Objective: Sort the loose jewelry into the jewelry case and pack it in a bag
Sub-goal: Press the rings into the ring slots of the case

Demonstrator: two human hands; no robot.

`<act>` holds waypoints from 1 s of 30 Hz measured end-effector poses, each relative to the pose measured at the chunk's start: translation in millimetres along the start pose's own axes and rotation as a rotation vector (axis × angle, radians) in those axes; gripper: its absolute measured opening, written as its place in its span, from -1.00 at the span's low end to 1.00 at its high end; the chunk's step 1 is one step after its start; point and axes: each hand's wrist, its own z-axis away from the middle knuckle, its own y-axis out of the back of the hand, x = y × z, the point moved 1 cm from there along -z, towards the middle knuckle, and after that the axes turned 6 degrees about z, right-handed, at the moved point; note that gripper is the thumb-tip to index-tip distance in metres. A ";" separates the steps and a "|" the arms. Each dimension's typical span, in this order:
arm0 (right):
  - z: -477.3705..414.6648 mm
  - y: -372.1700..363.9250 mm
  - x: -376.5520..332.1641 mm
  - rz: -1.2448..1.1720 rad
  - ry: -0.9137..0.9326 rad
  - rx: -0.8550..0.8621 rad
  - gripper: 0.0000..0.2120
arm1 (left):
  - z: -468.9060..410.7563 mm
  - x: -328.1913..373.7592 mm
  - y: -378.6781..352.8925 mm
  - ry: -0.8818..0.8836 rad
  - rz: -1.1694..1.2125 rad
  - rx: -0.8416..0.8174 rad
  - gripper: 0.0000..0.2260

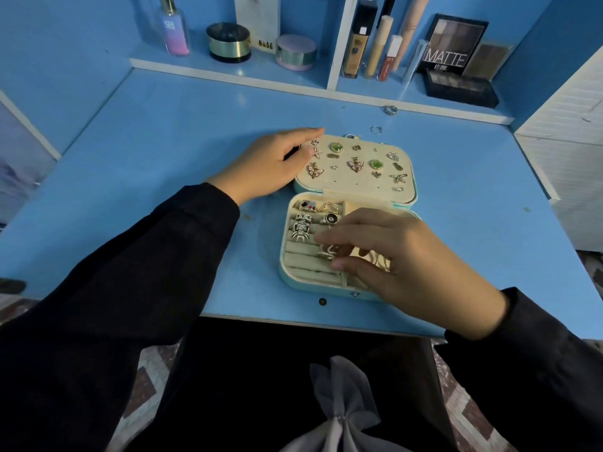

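Note:
A light-blue jewelry case lies open flat on the blue desk. Its lid panel holds several earrings, among them green stones and butterflies. The lower half holds several rings in cream ring rolls. My left hand rests on the lid's left edge, fingers spread flat. My right hand hovers over the lower half, thumb and fingers pinched on a sparkly ring at the ring rolls. Two loose rings lie behind the case, one ring near and another ring by the shelf.
A grey fabric bag lies on my lap below the desk edge. The back shelf carries a perfume bottle, jars, makeup tubes and eyeshadow palettes. A white cabinet stands at the right.

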 end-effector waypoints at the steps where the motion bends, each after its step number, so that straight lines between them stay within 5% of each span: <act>1: 0.6 -0.9 0.3 0.017 0.003 0.004 -0.75 | 0.1 0.2 0.3 0.000 0.003 0.001 -0.63; 30: -1.1 0.9 4.0 -0.061 -0.116 -0.006 -0.79 | 0.3 -0.2 1.8 0.023 0.046 -0.013 -0.63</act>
